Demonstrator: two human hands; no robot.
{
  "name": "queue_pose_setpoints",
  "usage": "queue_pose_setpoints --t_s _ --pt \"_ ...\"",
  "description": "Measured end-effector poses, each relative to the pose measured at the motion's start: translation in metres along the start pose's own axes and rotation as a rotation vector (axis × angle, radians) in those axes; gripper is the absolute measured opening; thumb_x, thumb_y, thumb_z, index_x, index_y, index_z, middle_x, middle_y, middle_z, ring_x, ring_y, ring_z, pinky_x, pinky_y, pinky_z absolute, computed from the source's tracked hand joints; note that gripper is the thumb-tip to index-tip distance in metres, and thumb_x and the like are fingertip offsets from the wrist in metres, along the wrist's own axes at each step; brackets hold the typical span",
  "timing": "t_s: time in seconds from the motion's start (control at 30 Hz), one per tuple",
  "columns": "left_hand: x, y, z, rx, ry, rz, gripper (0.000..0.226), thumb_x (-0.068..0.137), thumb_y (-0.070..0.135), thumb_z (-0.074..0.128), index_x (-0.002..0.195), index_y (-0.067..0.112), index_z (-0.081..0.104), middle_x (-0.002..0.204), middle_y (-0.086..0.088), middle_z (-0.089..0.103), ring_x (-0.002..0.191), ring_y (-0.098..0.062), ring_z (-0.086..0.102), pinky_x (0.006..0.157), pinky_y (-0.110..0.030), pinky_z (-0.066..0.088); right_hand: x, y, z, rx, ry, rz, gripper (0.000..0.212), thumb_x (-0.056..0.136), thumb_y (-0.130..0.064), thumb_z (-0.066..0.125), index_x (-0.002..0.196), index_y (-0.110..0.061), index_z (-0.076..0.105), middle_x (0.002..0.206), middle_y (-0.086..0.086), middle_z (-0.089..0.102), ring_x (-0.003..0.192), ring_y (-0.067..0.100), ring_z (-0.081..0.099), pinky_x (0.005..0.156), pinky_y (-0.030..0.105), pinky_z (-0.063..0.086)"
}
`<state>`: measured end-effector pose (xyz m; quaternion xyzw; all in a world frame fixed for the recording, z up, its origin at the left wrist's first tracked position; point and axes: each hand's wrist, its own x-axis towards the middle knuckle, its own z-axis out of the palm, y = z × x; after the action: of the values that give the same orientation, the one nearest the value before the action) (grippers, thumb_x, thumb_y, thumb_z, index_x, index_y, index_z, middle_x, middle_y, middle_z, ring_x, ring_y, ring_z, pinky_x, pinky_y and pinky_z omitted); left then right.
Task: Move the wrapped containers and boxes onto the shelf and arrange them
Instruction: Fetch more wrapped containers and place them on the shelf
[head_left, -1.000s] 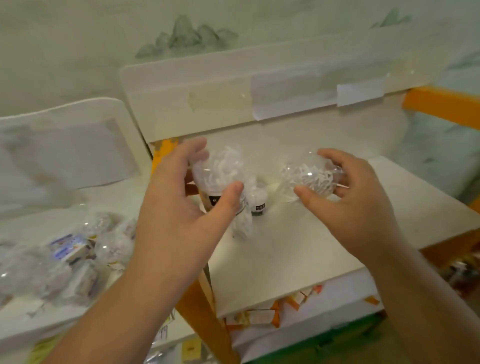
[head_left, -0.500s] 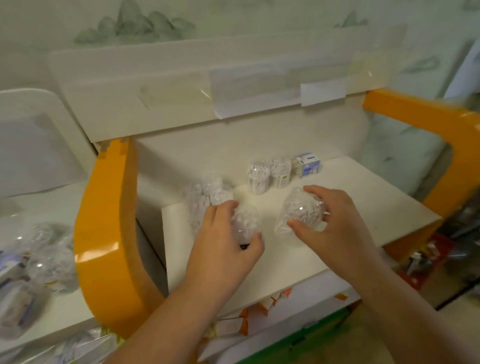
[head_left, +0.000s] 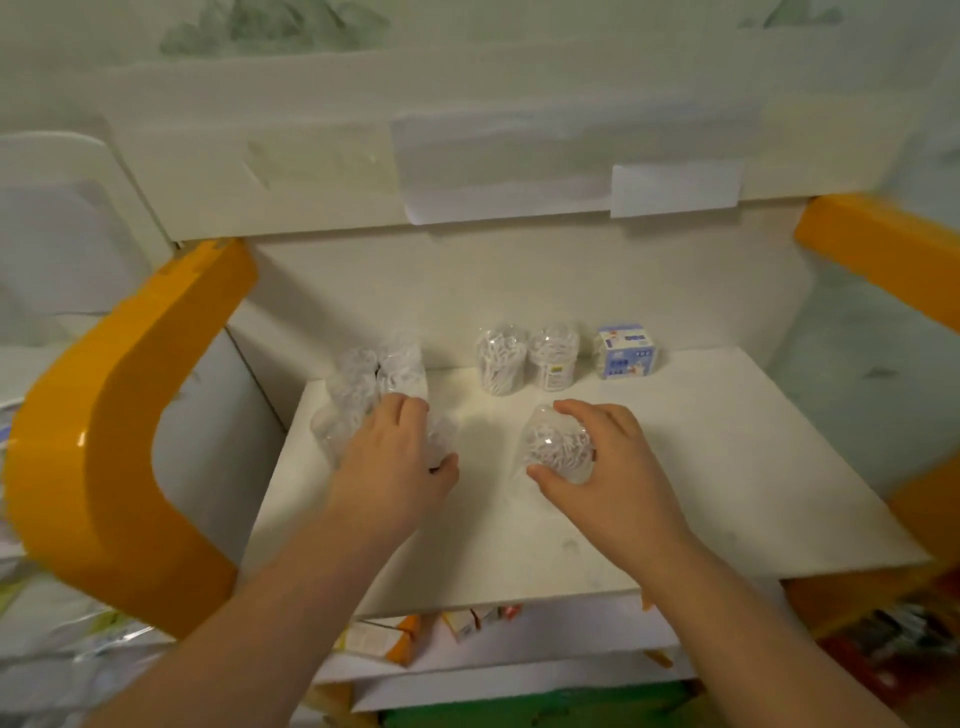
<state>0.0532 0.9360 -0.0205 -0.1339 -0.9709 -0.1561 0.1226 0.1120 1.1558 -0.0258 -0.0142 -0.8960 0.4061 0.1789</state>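
Both hands reach over the white shelf (head_left: 701, 493), each curled round a clear wrapped container of white sticks. The left hand (head_left: 395, 457) grips a wrapped container (head_left: 440, 441) that is mostly hidden under its palm and fingers; only a sliver of clear plastic shows at the thumb side, and it sits low on the shelf near the left edge. Touching the far side of that hand is a cluster of wrapped containers (head_left: 374, 374) packed against the shelf's left rear corner, blurred so that their number cannot be told. The right hand (head_left: 613, 462) grasps a second wrapped container (head_left: 558, 444) from its right side, thumb at the near bottom and fingers over the top, with the container tilted and resting at about the middle of the shelf. Along the rear edge stand two upright wrapped containers (head_left: 527, 358) side by side, and just to their right a small blue and white box (head_left: 626, 352), all well apart from both hands. Curved orange frame arms (head_left: 119, 431) flank the shelf on the left and right, and small boxes (head_left: 462, 623) lie on a lower shelf under the front edge
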Motion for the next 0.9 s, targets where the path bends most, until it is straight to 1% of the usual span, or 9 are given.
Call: queue_pose_setpoints --t_s 0.07,0.13,0.23,0.33,0.4,0.53,0.6,0.7,0.9 --pt "0.001 -0.003 0.005 0.099 0.033 0.021 0.047 0.079 0.04 0.07 0.11 0.009 0.056 0.116 -0.009 0.054 0.107 -0.029 0.054 0.087 -0.037 0.044 0.009 0.008 0.002 -0.002 -0.026 -0.01 0.064 0.073 -0.038 0.08 0.13 -0.039 0.051 0.122 -0.015 0.045 0.103 0.004 0.056 0.096 0.027 0.047" --pt "0.004 -0.006 0.007 0.18 0.066 0.003 0.045 0.077 0.042 0.07 0.105 0.009 0.058 0.112 -0.009 0.057 0.103 -0.031 0.055 0.088 -0.039 0.044 0.019 0.013 0.005 -0.006 -0.038 -0.028 0.064 0.072 -0.038 0.08 0.13 -0.038 0.052 0.123 -0.014 0.046 0.104 0.006 0.057 0.095 0.028 0.047" --pt "0.006 -0.009 0.009 0.234 0.084 -0.009 0.045 0.077 0.044 0.067 0.106 0.011 0.058 0.113 -0.008 0.056 0.104 -0.03 0.053 0.091 -0.04 0.043 0.034 0.02 0.011 -0.028 -0.054 -0.055 0.064 0.072 -0.038 0.08 0.13 -0.037 0.052 0.125 -0.012 0.047 0.107 0.011 0.057 0.094 0.031 0.047" --pt "0.005 -0.008 0.01 0.283 0.098 -0.004 0.049 0.076 0.045 0.066 0.115 0.016 0.058 0.118 -0.005 0.057 0.107 -0.03 0.053 0.091 -0.041 0.041 0.048 0.024 0.019 -0.062 -0.086 -0.089 0.064 0.074 -0.039 0.078 0.131 -0.039 0.05 0.128 -0.012 0.045 0.11 0.013 0.056 0.093 0.031 0.048" --pt "0.005 -0.008 0.011 0.311 0.114 -0.018 0.049 0.075 0.045 0.066 0.116 0.019 0.061 0.122 -0.003 0.057 0.11 -0.029 0.052 0.093 -0.042 0.039 0.057 0.025 0.026 -0.077 -0.096 -0.106 0.064 0.075 -0.038 0.078 0.132 -0.038 0.049 0.13 -0.011 0.045 0.113 0.016 0.056 0.093 0.032 0.048" --pt "0.008 -0.011 0.011 0.306 0.117 -0.014 0.047 0.072 0.035 0.07 0.115 0.018 0.063 0.12 -0.002 0.059 0.109 -0.029 0.053 0.088 -0.044 0.041 0.077 0.026 0.036 -0.088 -0.115 -0.124 0.065 0.076 -0.035 0.077 0.134 -0.035 0.047 0.133 -0.01 0.044 0.113 0.019 0.056 0.091 0.035 0.049" --pt "0.008 -0.012 0.011 0.285 0.115 -0.005 0.047 0.071 0.031 0.07 0.116 0.017 0.062 0.119 -0.002 0.06 0.109 -0.029 0.053 0.086 -0.045 0.043 0.087 0.027 0.042 -0.099 -0.137 -0.135 0.065 0.078 -0.033 0.077 0.135 -0.033 0.046 0.136 -0.008 0.041 0.116 0.021 0.054 0.093 0.037 0.049" --pt "0.008 -0.012 0.01 0.258 0.126 0.014 0.049 0.07 0.027 0.073 0.116 0.015 0.063 0.119 -0.003 0.06 0.109 -0.027 0.052 0.087 -0.043 0.044 0.097 0.027 0.05 -0.097 -0.149 -0.142 0.065 0.078 -0.032 0.076 0.136 -0.033 0.045 0.136 -0.005 0.04 0.118 0.022 0.053 0.095 0.038 0.049" --pt "0.01 -0.01 0.01 0.227 0.136 0.007 0.047 0.068 0.021 0.074 0.113 0.016 0.064 0.117 -0.002 0.061 0.109 -0.028 0.054 0.086 -0.042 0.046 0.103 0.024 0.055 -0.103 -0.156 -0.143 0.064 0.081 -0.033 0.074 0.137 -0.034 0.043 0.136 -0.005 0.04 0.116 0.022 0.054 0.09 0.038 0.051"
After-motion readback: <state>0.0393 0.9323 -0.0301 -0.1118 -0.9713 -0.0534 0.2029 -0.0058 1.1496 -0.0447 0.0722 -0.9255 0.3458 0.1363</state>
